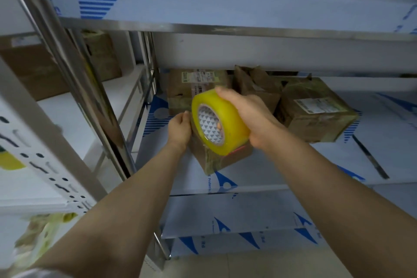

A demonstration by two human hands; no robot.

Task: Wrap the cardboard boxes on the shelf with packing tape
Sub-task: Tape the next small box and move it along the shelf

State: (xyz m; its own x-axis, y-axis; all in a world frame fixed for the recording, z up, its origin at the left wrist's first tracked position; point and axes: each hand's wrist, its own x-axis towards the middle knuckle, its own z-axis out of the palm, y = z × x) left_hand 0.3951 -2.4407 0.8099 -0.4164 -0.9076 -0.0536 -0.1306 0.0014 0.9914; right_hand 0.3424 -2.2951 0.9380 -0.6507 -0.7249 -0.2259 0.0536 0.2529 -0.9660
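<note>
The right hand is clamped around a thick roll of yellowish transparent packing tape, fingers over its outer band. It holds the roll just above a small brown cardboard box that sits near the front edge of the film-covered steel shelf, toward its left end. The left hand curls against the box's left side and grips it; whether it also pins a tape end is hidden. Other brown cardboard boxes stand along the shelf's back edge. To wrap well, the left hand should brace the box firmly while the roll travels close around it under steady tension. That way each band lies flat and the box does not slide off the front edge.
</note>
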